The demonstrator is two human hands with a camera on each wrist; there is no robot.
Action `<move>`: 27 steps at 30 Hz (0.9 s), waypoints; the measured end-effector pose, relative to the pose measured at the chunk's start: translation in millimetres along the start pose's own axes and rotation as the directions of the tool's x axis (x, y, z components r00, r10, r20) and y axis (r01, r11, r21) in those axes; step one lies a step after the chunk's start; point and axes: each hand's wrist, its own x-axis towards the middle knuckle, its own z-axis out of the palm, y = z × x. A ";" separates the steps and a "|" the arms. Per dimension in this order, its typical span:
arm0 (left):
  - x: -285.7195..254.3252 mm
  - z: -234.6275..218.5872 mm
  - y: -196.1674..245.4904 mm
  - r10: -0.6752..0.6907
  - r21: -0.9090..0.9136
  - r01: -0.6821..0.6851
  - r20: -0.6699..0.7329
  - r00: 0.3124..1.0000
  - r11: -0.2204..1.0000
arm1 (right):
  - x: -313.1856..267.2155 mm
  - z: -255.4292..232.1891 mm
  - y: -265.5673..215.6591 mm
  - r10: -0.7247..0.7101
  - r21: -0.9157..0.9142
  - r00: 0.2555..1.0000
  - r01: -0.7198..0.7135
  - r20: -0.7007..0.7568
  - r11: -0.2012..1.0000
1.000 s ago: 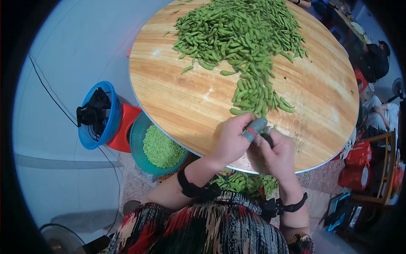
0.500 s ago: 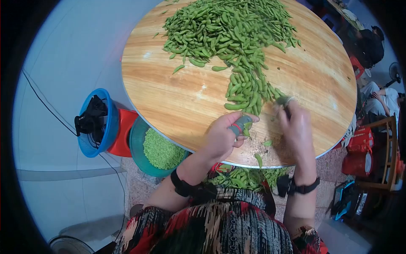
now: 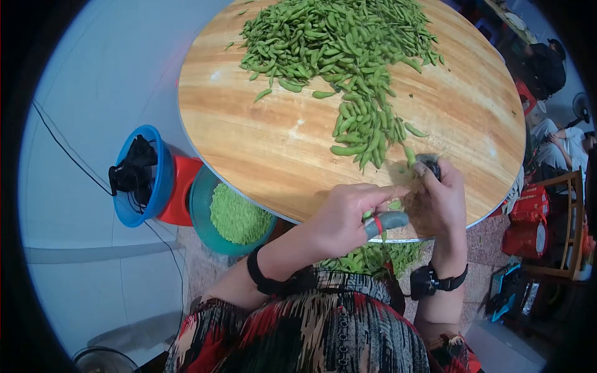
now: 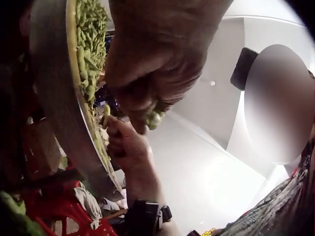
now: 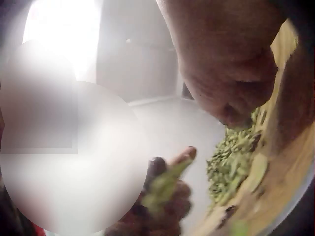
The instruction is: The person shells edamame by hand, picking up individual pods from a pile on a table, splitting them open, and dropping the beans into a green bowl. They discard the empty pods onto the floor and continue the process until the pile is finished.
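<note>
Nearest, a person is wearing a patterned shirt (image 3: 323, 323) in black, red and cream, and a black strap is circling each wrist. Just beyond the shirt, a heap of green pods or hulls (image 3: 354, 261) is lying below the desk edge, though it is hard to tell which. The left hand (image 3: 345, 214) is reaching over the edge, its index finger stretching forward while its other fingers are curling around a green edamame pod (image 5: 167, 189); its thumb is wearing a grey sheath (image 3: 393, 220) with a red band (image 3: 377, 224) around it. Just beside it, the right hand (image 3: 449, 193), its thumb tip also covered in grey, is pinching a second edamame pod (image 3: 409, 155), slim and light green, above the desk (image 3: 249, 143), whose round top is showing tan wood grain and dark specks. To the left, below the desk, a teal basin (image 3: 199, 208) is holding pale-green shelled beans (image 3: 236, 214); past it, a blue basin (image 3: 163, 180) with black items inside is standing by a red stool (image 3: 185, 186). Farther in, a trail of pods (image 3: 367, 124) is running back into a big pile of edamame (image 3: 336, 43), plump, curved and bright to dull green. Off to the right, a red bag (image 3: 525, 239) is resting near a wooden chair (image 3: 572, 236), its markings being too small to read, and other people are sitting in the background.
</note>
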 end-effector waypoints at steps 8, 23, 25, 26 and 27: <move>8.7 2.6 -9.6 0.196 0.291 -0.124 -0.231 0.953 0.949 | -36.8 13.1 -22.8 0.136 0.439 0.912 -0.313 0.388 0.843; 16.8 7.4 -39.8 -0.224 -0.503 0.013 -0.363 0.904 0.864 | -41.8 22.7 -16.6 0.057 0.530 0.863 -0.359 0.502 0.768; 17.3 7.8 -38.8 -0.146 -0.368 -0.010 -0.393 0.908 0.930 | -41.6 24.7 -15.9 0.054 0.503 0.872 -0.330 0.487 0.799; 17.4 7.8 -37.6 -0.063 -0.222 -0.032 -0.409 0.910 0.975 | -41.9 26.6 -18.3 0.076 0.476 0.885 -0.317 0.459 0.820; 16.4 7.6 -33.1 -0.064 -0.224 -0.033 -0.410 0.910 0.974 | -42.1 27.0 -20.1 0.096 0.449 0.898 -0.304 0.428 0.840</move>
